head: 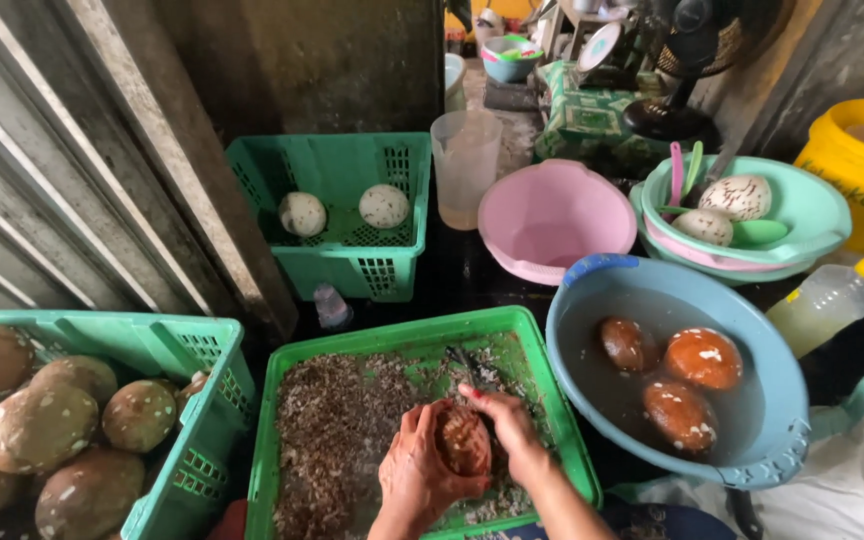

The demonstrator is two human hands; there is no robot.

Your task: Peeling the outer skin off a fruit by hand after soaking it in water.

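Observation:
My left hand [414, 474] cups a brown round fruit [463, 440] over a green tray [515, 341] strewn with brown peel scrapings. My right hand [508, 425] presses against the fruit's right side and grips a dark-bladed tool [468, 367] whose tip points up and away. Both hands are close together at the tray's near edge.
A blue basin [764, 440] of water at right holds three brown fruits [704, 358]. A green crate [203, 400] at left is piled with unpeeled fruits. A farther green basket [324, 165] holds two pale peeled ones. A pink basin [552, 214], stacked bowls [812, 215], a plastic jug [465, 162], a bottle [827, 301] and a yellow bucket [862, 170] stand behind.

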